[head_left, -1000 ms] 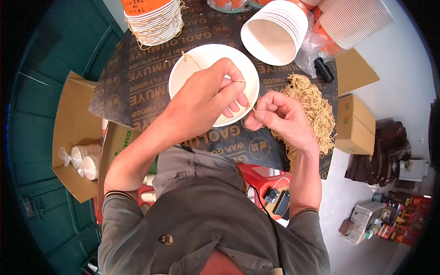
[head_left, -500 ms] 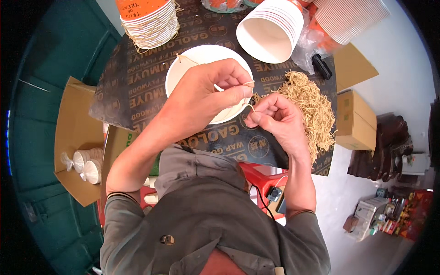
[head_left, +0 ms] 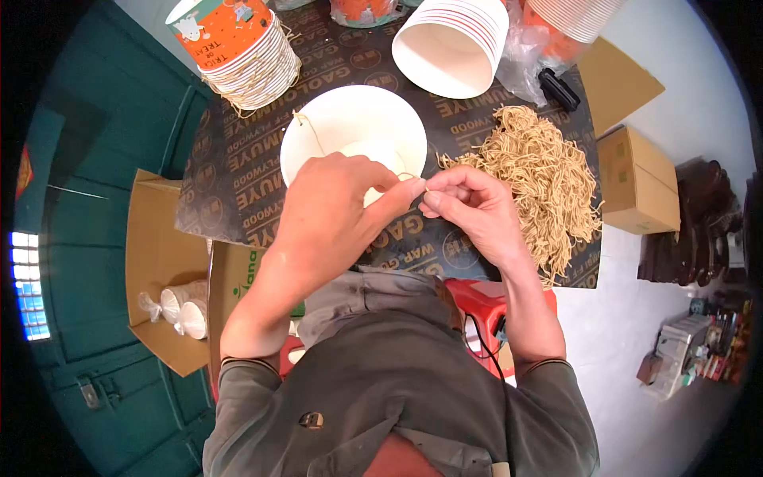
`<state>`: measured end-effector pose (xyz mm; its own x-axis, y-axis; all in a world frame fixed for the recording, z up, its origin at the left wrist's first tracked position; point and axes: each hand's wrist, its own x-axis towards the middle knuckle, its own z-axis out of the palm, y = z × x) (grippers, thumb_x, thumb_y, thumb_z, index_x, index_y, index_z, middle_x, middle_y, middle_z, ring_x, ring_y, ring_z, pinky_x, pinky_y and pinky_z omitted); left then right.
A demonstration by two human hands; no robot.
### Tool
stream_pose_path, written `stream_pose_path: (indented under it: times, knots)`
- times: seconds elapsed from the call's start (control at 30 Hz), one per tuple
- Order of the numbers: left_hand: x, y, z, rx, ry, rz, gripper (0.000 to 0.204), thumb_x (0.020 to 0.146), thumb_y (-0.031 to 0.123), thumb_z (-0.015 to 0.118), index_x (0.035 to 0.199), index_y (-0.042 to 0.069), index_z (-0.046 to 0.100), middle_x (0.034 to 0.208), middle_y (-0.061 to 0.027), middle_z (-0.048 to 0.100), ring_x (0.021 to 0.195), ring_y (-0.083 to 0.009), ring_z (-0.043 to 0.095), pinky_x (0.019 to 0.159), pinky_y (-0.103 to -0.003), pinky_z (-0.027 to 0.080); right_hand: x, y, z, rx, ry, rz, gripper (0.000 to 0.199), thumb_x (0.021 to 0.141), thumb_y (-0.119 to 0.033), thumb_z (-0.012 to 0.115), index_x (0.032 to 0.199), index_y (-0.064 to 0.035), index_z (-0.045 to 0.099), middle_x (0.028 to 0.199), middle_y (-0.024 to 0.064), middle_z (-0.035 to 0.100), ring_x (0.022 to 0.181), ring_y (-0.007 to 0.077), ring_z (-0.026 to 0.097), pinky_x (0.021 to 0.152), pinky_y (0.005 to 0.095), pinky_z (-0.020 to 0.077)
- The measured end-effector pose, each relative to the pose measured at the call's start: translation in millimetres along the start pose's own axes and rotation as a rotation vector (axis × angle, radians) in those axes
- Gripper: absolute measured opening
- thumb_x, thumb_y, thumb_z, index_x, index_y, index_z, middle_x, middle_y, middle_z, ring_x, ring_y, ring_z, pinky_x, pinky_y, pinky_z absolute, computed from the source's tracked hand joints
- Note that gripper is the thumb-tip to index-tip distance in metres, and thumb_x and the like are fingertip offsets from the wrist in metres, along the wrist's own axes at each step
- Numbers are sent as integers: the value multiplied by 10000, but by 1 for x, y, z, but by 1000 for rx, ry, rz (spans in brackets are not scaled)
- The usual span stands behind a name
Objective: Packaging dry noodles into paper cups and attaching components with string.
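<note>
1. Thin tan string (head_left: 413,176): held between both hands, just above the near rim of the white paper bowl; a further length lies looped inside the bowl.
2. Left hand (head_left: 334,211): fingers pressed together, thumb and forefinger pinching the string.
3. Right hand (head_left: 469,211): fingertips closed on the same string, touching the left hand's fingertips.
4. White paper bowl (head_left: 354,119): upright and open on the dark printed board (head_left: 238,175).
5. Pile of tan strings (head_left: 548,175): on the board, just right of the right hand.
6. Stack of white cups (head_left: 453,44): lying tilted, mouth toward the bowl.
7. Stack of orange printed cups (head_left: 234,48): far left, bound with string.
8. Cardboard box (head_left: 636,179): beside the board, right.
</note>
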<state>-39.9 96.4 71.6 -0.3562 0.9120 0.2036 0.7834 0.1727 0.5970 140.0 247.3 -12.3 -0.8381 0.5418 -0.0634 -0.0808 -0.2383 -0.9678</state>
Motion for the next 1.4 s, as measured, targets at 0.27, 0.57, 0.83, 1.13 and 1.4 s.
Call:
stream_pose_path:
  times: [0.27,0.57,0.83,1.13,1.4]
  knots:
    - [-1,15,17,26,48,-106,358,1021,375,788,971,22,818,900,-163,774,855,-331,736,767,-431,557,-4,5,8,-121,110,-148,93,1030,-50,810,1106,-16,770,902,-23,742,825,40,679,780,222,557]
    - [-1,20,31,-103,203,-87,142,996,190,790,1046,57,776,959,-115,781,905,-334,753,789,-452,588,-10,-9,17,-452,143,-405,124,984,-26,813,1086,12,753,978,50,736,879,106,717,801,273,587]
    - [-6,8,41,-272,266,-118,88,1021,132,772,1039,47,767,958,-111,807,868,-295,777,759,-400,605,-11,-8,18,-373,155,-361,113,1010,-30,781,1104,19,742,977,48,745,881,97,716,786,276,580]
    - [-5,10,41,-244,285,-82,76,1053,126,741,1053,51,727,947,-134,799,879,-344,770,762,-458,590,-4,-25,22,-473,164,-438,102,1029,-68,767,1087,4,725,914,59,751,806,134,723,752,307,582]
    - [-7,6,47,-230,335,-105,92,1062,114,730,1120,51,698,1010,-144,779,919,-352,745,784,-464,576,3,-33,31,-621,133,-437,113,1018,-94,755,1084,-16,706,871,106,722,775,222,730,720,358,572]
